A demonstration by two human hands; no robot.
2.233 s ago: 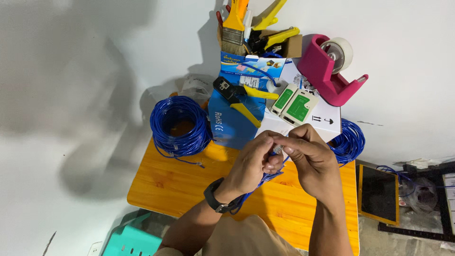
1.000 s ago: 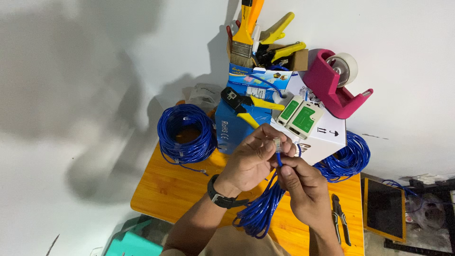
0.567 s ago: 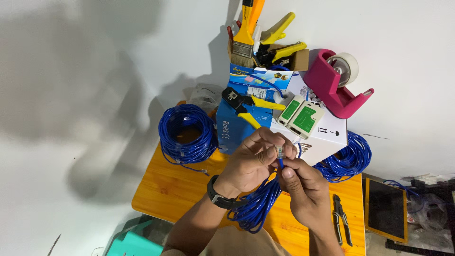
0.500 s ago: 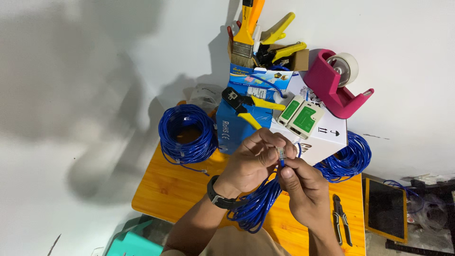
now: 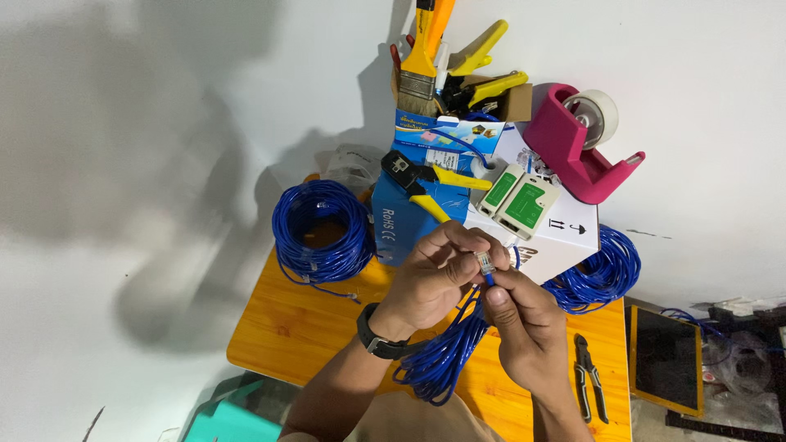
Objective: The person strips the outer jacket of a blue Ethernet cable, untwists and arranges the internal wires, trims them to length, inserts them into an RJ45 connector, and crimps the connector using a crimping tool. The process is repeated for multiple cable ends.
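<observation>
Blue cable (image 5: 446, 352) end with clear plug (image 5: 485, 263) pinched by left hand (image 5: 431, 278) and right hand (image 5: 524, 323), far cardboard box (image 5: 499, 98) holding yellow tools (image 5: 483, 65), paintbrush (image 5: 420, 57)

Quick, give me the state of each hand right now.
Left hand: fingers closed, pinching the clear plug at the end of the blue cable.
Right hand: fingers closed on the blue cable just below the plug.

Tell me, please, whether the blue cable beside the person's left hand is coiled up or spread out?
Coiled. The blue cable lies as a round, stacked ring of loops on the wooden table, with only a short loose end trailing toward the left hand.
</observation>
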